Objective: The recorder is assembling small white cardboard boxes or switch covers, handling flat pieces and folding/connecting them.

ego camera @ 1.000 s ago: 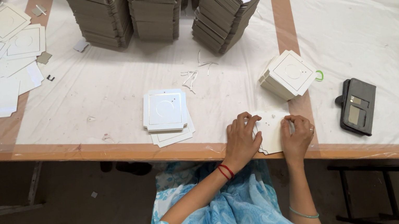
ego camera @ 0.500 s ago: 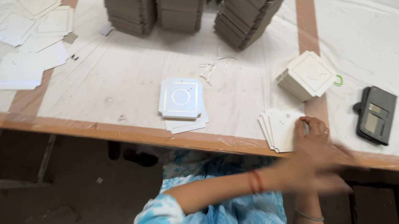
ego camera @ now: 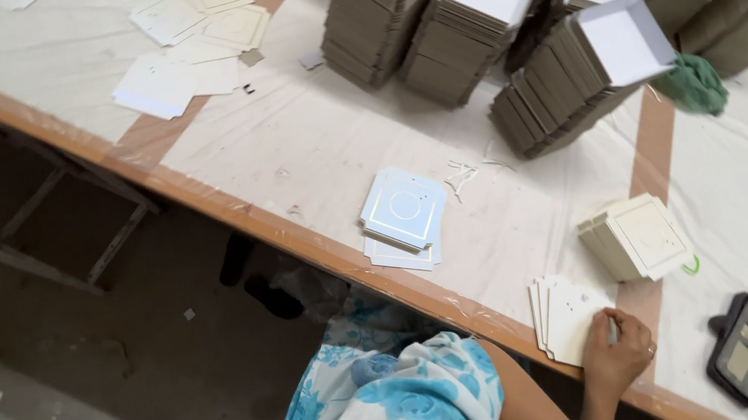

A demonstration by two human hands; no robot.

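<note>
The right hand (ego camera: pixel 618 356) rests its fingers on a fanned stack of white cards (ego camera: pixel 568 314) at the surface (ego camera: pixel 306 151) edge, pinning them within easy reach, its grip not clenched. The left hand is out of view.

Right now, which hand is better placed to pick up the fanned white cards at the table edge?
Right, probably. The right hand rests on the fanned cards near the table edge, while the left hand is out of view.

You're in a white garment w/ blue floral print (ego camera: pixel 393 405), short sleeve, arm bare below it. Thin ring on one finger of your right hand (ego camera: pixel 618 356).
</note>
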